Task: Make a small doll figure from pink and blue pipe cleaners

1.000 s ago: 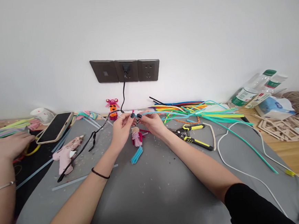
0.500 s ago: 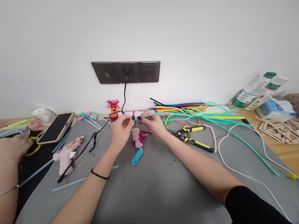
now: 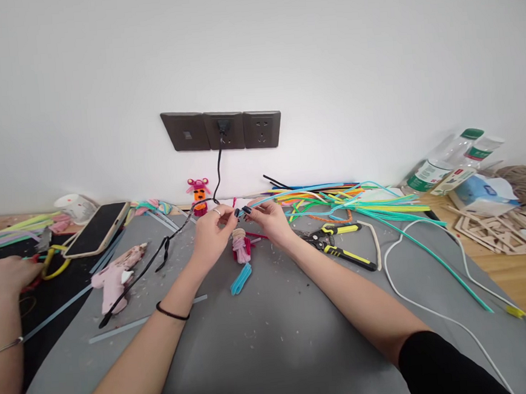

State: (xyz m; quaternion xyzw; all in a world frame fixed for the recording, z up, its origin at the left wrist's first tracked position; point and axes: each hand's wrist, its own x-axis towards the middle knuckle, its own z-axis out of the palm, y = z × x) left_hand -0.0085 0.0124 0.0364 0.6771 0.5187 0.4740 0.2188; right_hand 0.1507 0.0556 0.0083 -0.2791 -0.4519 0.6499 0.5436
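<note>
Light-blue pipe cleaner (image 3: 270, 197): near end pinched by fingertips of left hand (image 3: 211, 230) and right hand (image 3: 269, 219), both closed on it, above the grey mat (image 3: 278, 341). Rest trails right into the coloured pile (image 3: 373, 206). Pink figure (image 3: 241, 247) just below the hands, yellow-handled pliers (image 3: 340, 248) to the right, co-worker's hand (image 3: 0, 278) far left.

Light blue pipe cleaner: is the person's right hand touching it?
Touching. The head view shows the right hand pinching the light blue pipe cleaner by its end.
</note>
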